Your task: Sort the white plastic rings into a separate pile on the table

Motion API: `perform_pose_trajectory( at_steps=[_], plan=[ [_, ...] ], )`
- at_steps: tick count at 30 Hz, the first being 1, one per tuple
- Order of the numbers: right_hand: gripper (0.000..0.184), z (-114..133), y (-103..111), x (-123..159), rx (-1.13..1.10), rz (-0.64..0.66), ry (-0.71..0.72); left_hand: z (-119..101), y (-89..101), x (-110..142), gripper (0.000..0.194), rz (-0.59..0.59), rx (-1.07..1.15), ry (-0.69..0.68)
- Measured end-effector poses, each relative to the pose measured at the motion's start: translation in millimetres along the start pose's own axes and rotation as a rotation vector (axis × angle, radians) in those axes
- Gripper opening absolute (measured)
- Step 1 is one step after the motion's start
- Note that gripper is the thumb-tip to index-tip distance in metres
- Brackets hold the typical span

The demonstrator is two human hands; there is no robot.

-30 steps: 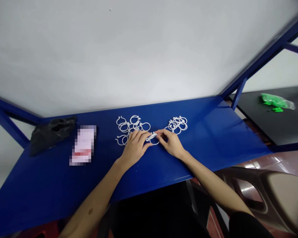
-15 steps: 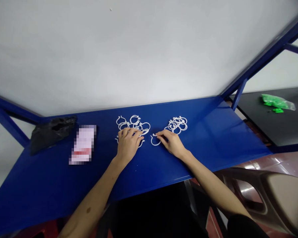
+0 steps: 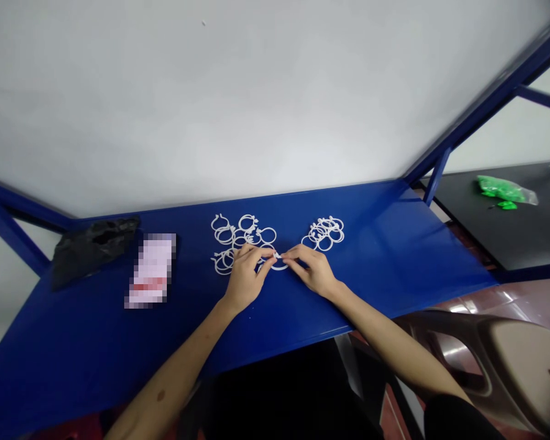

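Head view: left fingers [image 3: 257, 252] and right fingers [image 3: 300, 252] pinch 1 white ring [image 3: 279, 267] between them.

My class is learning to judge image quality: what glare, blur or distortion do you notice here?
Head view: glare on the floor tiles; a soft bright patch on the wall; the pale item pixelated beyond reading; the chair apparently stretched near the frame's edge; the white ring between left hand and right hand too small for fine detail.
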State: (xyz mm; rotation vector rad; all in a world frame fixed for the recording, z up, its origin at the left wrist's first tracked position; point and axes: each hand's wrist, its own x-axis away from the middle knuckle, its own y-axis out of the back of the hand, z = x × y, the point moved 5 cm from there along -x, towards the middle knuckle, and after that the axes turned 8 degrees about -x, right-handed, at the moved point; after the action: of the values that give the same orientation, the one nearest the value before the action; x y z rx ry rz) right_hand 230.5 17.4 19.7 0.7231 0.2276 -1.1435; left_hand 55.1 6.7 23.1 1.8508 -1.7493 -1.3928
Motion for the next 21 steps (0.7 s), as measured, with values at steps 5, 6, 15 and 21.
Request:
perform_pose_trajectory(
  at_steps=[5,6,15,21],
  plan=[
    [0.017,-1.2,-1.9,1.6,-0.005,-0.077,-0.067,4.8,2.3,-1.1,0.01,-0.04,0.205,0.13],
    [0.017,-2.4,-3.0,2.4,-0.006,-0.091,-0.093,4.4,2.7,-0.9,0.011,-0.052,0.231,0.14],
    [0.015,8.7,-6.4,5.9,0.026,-0.058,0.019,-6.8,3.4,4.6,0.007,-0.105,0.206,-0.027],
    [0.023,16.6,-5.2,9.3,0.121,0.035,0.143,-12.4,8.1,3.8,0.009,-0.118,0.162,-0.139]
  ],
)
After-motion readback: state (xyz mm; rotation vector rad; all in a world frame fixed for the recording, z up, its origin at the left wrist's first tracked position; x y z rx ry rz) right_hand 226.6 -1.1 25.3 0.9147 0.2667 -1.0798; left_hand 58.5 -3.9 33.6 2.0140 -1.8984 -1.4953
